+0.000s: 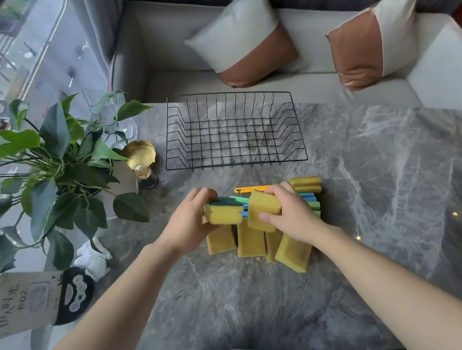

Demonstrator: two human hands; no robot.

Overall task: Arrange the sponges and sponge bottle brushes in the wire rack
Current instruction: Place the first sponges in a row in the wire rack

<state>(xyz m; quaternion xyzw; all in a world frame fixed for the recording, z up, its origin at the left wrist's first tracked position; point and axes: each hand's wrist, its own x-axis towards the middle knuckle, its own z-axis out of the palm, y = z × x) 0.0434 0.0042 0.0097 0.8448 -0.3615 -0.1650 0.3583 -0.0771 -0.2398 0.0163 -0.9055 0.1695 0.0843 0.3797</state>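
Grey marble tabletop [371, 186] fills the scene, with a pale sofa behind it.

At its middle, the left hand [192, 223] has its fingers closed around a yellow sponge with a green scouring side [222, 212], lifted just above the pile. The right hand [289, 211] is clamped on a second yellow sponge [263, 208], thumb across its near face, holding it tilted and almost touching the first one.

Under and just behind the hands lie the sponge bottle brushes [311, 202], a cluster of blue and green handles and heads partly hidden by the right hand, with an orange-yellow handle [250, 189] sticking out at the far side. A stack of yellow sponges [306, 185] sits at the far right of the cluster. Nearer the person, four more yellow sponges [249, 241] lie side by side on the marble, the rightmost tilted.

Beyond the pile stands the black wire rack [233, 133], with nothing in it.

To the left are a potted leafy plant [57, 167], a gold-coloured dish [140, 155], crumpled white tissue [94, 258] and a printed card [21, 302]. Two white-and-brown cushions [242, 36] lean on the sofa [443, 61].
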